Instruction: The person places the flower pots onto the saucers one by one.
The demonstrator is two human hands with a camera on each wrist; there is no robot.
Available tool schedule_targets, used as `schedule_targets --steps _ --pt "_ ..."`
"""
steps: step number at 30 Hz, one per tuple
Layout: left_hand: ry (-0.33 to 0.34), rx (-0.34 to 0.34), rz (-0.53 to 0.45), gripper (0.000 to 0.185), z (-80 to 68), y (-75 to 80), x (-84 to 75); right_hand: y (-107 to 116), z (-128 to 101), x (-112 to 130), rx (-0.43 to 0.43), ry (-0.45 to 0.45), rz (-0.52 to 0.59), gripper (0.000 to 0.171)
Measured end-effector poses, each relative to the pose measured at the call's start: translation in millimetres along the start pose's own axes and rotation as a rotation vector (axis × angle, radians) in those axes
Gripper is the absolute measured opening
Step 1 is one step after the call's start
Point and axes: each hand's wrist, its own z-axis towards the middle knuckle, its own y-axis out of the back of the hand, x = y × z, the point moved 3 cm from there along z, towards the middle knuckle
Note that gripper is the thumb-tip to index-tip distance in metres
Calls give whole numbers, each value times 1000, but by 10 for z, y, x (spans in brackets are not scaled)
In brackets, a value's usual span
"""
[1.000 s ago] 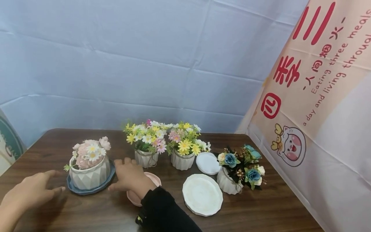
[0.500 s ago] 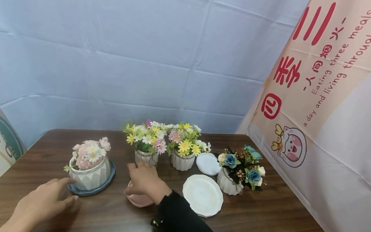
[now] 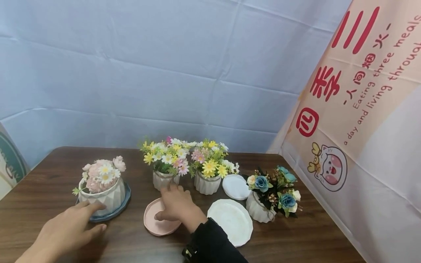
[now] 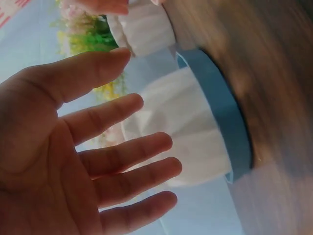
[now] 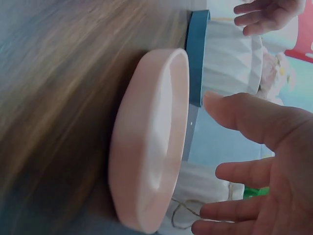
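My left hand [image 3: 70, 228] has its fingers extended in front of a white faceted flowerpot [image 3: 113, 199]. The pot holds pink and white flowers [image 3: 102, 173] and stands on a blue saucer [image 3: 126, 201]. In the left wrist view, the fingers overlap the pot's outline, and whether they touch it I cannot tell. Over the right part of a pink saucer [image 3: 152, 213] hovers my right hand [image 3: 182, 208], fingers loosely spread and holding nothing. Just beyond its fingertips stands a white pot [image 3: 161, 179] of yellow, white and pink daisies, string tied round it in the right wrist view.
Another daisy pot [image 3: 207, 183] stands to the right. A small white saucer [image 3: 235, 186] and a larger white saucer [image 3: 233, 223] lie near a pot of blue roses [image 3: 260, 208]. Pale cloth [image 3: 131, 73] hangs behind the wooden table [image 3: 279, 248], a printed banner on the right.
My right hand has moved right, from beside the blue saucer to over the pink one. My left hand has come rightward, in front of the pink-flowered pot. The pots and saucers stay put.
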Motion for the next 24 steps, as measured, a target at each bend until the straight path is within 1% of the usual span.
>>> schedule_targets --steps 1,5,8,10,15,17,24 --pt "-8 -1 2 50 4 8 -31 -2 -4 -21 -4 -4 10 78" --pt "-53 -49 -4 49 7 26 -145 2 -15 -103 -13 -15 28 74" --pt "-74 -66 -17 49 28 19 -202 19 -19 -159 -21 -17 31 71" --pt "-87 -66 -21 49 53 3 -230 29 -21 -197 -34 -17 37 72" --pt "-93 -27 -38 50 116 -57 -328 33 -19 -286 -51 -24 74 79" --pt "-94 -22 -40 48 133 -81 -375 32 -20 -311 -50 -26 92 81" --pt "-133 -110 -25 45 170 -113 -512 16 -20 -398 -45 -42 144 80"
